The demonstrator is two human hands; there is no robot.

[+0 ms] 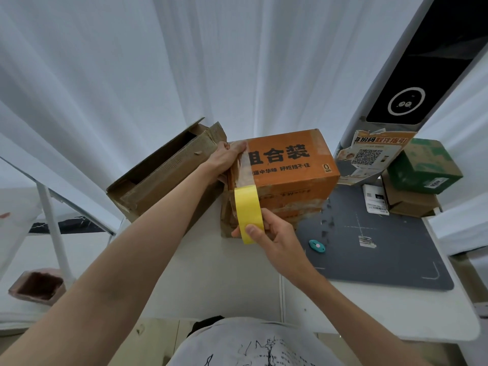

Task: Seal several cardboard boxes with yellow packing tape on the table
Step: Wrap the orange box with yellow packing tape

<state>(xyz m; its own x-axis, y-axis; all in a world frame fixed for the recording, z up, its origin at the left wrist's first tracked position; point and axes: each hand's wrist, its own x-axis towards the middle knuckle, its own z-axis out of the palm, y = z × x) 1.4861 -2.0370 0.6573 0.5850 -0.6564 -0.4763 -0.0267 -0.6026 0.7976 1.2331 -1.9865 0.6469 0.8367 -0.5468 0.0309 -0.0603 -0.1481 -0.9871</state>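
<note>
An orange cardboard box (pixel 287 165) with black characters stands on the white table (pixel 224 273), on top of another brown box (pixel 280 215). My left hand (pixel 227 159) presses the free end of a tape strip onto the orange box's top left edge. My right hand (pixel 266 233) grips the yellow tape roll (pixel 248 210) in front of the box's left end. A pale strip of tape runs from the roll up to my left hand.
An open brown box (pixel 169 170) lies tilted to the left. A teal cutter (pixel 317 245) rests on the dark grey mat (pixel 383 241). A green box (pixel 425 167) sits on brown boxes at the right, beside a pillar with a QR poster (pixel 369 154).
</note>
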